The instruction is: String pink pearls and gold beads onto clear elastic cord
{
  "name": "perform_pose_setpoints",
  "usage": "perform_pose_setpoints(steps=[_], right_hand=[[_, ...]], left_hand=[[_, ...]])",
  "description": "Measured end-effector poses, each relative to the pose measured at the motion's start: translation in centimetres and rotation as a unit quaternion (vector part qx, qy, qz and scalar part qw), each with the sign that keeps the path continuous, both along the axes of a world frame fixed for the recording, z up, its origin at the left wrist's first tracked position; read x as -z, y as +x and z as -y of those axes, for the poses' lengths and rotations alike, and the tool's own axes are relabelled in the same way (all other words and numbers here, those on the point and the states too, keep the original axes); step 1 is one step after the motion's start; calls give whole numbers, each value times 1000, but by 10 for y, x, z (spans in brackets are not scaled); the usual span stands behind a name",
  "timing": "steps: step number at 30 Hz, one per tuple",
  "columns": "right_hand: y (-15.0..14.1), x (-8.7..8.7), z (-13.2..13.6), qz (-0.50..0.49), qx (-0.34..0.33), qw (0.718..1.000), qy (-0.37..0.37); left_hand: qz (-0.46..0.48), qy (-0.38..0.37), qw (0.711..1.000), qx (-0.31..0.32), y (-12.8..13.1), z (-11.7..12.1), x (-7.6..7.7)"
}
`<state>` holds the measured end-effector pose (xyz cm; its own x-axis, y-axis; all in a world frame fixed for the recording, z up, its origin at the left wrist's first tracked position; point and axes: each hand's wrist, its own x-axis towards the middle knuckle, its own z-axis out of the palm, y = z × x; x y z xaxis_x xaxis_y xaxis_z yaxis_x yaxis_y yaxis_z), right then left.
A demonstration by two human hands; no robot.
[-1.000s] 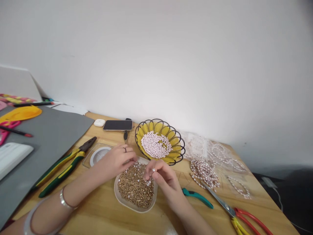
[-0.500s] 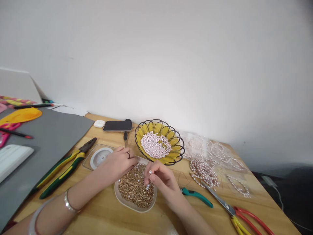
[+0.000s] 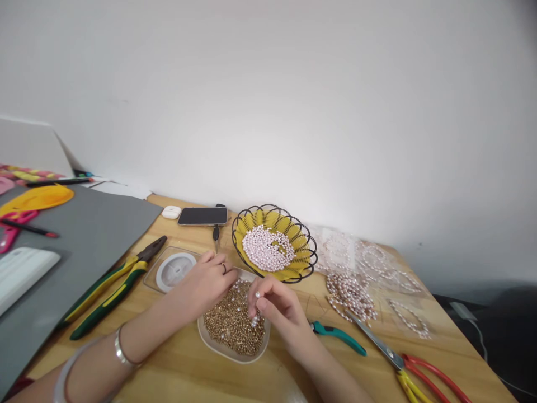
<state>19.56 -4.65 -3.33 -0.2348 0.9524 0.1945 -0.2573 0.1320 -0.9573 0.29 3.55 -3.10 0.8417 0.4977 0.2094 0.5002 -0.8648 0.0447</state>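
Observation:
My left hand [image 3: 213,281], a ring on one finger, reaches over the upper left rim of a white tray [image 3: 229,356]. Its fingers are curled inward and their tips are hidden, so what they pinch cannot be made out. Small gold beads [image 3: 235,333] fill the tray, with a few pale pearl beads among them. At the tray's right side, my right hand [image 3: 282,313] is closed in a pinch. A short string of pearl beads [image 3: 254,321] hangs from its fingers over the gold beads; the thread is too thin to see.
Behind the tray stands a yellow basket [image 3: 308,238] of pink-white beads. Green-handled pliers [image 3: 126,280], a thread spool [image 3: 174,271] and a phone [image 3: 202,215] lie left. Rightward are a teal-handled tool [image 3: 340,337], scissors [image 3: 392,355], beaded strands [image 3: 352,294] and plastic bags [image 3: 371,260].
My left hand has shifted very slightly right and down. My right hand keeps its pinch at the same spot, and the whole view has moved a little.

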Motion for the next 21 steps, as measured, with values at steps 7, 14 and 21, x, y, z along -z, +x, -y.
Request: perform_pose_setpoints(steps=[7,14,21], right_hand=[[0,0,0,-3,-1,1000,0],[1,0,0,4,-2,1000,2],[1,-3,-1,-3,-12,1000,-16]], left_hand=[[-7,-31,999,-9,1,2,-2],[151,-205,967,1,-2,2,-10],[366,-405,838,24,-5,3,-25]])
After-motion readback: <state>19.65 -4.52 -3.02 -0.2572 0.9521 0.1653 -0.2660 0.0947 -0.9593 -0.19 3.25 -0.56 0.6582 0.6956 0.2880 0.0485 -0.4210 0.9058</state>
